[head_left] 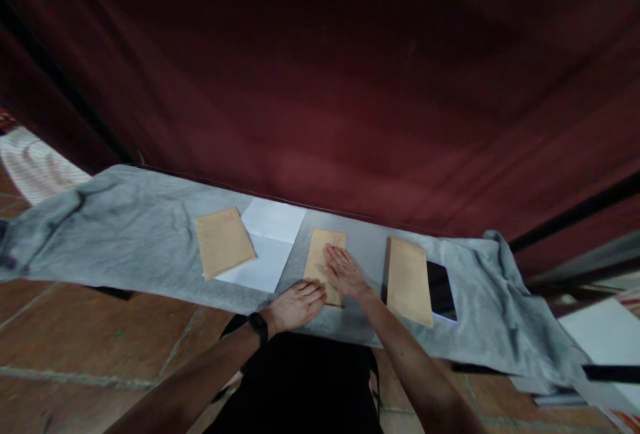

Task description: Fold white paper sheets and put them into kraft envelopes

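A brown envelope [316,255] lies flat on the grey cloth in the middle. My right hand [344,270] rests flat on it with the fingers stretched out. Beside its lower left edge, my left hand [296,305] lies palm down, fingertips touching the envelope's lower part. Another brown envelope [224,242] partly covers white paper sheets [274,231] at the left. To the right is a brown envelope stack [409,281], next to a dark tablet-like device [441,291] with a light edge.
The grey cloth [145,234] covers a long narrow surface. Behind it hangs a dark red curtain [320,107]. Tiled floor [145,334] shows in front. A striped white cloth [40,164] is at far left; white boards [605,331] stand at far right.
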`<action>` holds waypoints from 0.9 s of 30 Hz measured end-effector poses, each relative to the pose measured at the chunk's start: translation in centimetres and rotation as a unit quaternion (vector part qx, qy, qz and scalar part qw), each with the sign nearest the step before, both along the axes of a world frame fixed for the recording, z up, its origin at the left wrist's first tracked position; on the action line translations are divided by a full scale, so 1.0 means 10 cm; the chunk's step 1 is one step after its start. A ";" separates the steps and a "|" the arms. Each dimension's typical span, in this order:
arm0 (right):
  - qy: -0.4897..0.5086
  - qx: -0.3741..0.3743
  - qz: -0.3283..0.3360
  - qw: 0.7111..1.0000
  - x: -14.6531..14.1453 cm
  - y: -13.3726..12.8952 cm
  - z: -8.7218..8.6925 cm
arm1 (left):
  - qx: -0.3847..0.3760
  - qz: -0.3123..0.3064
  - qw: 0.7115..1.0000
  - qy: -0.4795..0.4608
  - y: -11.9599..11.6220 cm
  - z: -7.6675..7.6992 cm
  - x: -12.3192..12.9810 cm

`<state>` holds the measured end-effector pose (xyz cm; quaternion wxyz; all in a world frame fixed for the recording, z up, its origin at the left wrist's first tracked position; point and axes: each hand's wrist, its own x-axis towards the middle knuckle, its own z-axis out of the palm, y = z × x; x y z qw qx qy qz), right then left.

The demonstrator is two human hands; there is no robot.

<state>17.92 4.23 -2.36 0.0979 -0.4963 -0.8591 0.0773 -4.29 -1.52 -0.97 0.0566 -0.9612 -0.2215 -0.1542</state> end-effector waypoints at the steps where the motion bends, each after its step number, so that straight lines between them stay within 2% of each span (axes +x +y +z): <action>1: -0.004 -0.005 0.004 1.000 0.00 -0.05 0.01 | -0.005 0.004 1.000 -0.001 0.00 0.00 0.00; 13: 0.023 -0.046 0.026 0.998 -0.02 -0.57 0.07 | -0.042 0.028 0.998 -0.046 -0.01 0.00 0.02; 20: 0.078 -0.023 0.036 0.996 0.03 -0.84 0.05 | -0.034 0.036 0.997 -0.062 -0.01 -0.02 0.02; 27: 0.107 0.024 -0.047 0.993 -0.02 -0.95 0.01 | -0.055 0.055 0.995 -0.061 -0.03 -0.03 0.01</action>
